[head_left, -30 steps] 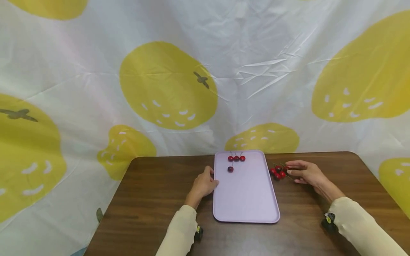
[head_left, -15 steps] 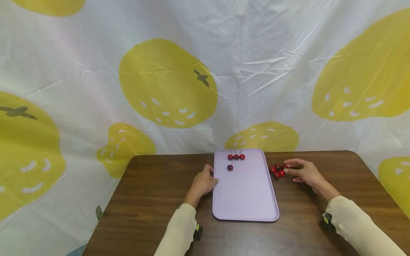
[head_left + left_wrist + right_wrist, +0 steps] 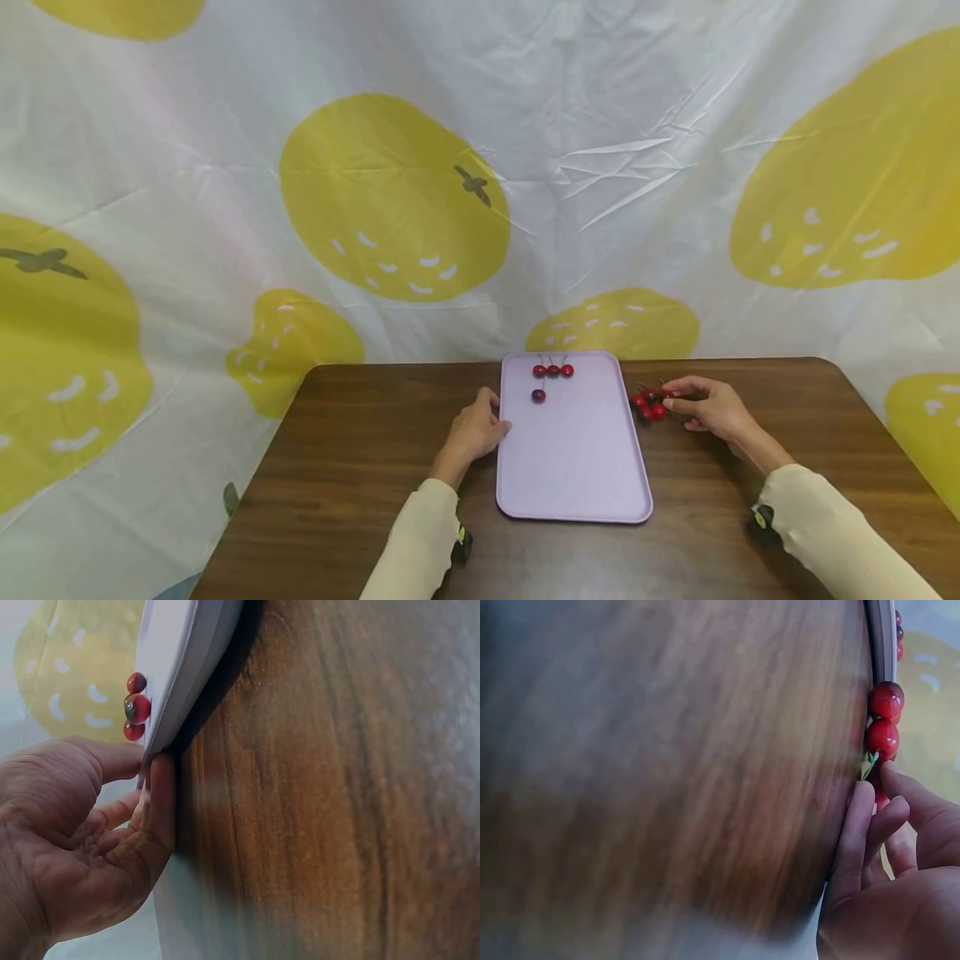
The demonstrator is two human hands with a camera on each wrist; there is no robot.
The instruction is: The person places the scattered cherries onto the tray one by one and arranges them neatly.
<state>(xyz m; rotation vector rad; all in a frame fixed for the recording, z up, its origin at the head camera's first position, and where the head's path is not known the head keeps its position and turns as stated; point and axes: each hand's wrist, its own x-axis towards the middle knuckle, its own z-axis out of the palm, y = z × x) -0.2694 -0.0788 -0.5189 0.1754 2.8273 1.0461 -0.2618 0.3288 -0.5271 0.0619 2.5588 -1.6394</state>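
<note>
A lilac tray (image 3: 573, 467) lies on the table. My left hand (image 3: 474, 429) pinches its left rim, thumb above and fingers underneath, as the left wrist view shows on the tray edge (image 3: 187, 671). Three red cherries (image 3: 553, 372) stand in a row near the tray's far end, and a single dark cherry (image 3: 538, 397) sits below the leftmost. Just right of the tray is a small cluster of cherries (image 3: 647, 410). My right hand (image 3: 716, 411) pinches a cherry (image 3: 880, 796) at the cluster's right side; fingers partly hide it. Nearer cherries (image 3: 883, 738) touch each other in the right wrist view.
The brown wooden table (image 3: 360, 467) extends to both sides of the tray. Behind its far edge hangs a white cloth (image 3: 420, 333) printed with yellow fruit. A dark camera (image 3: 462, 546) is strapped at the left wrist.
My right thumb and fingers have closed in on a cherry at the cluster's right side. The left hand, the tray and the cherries on it stay put.
</note>
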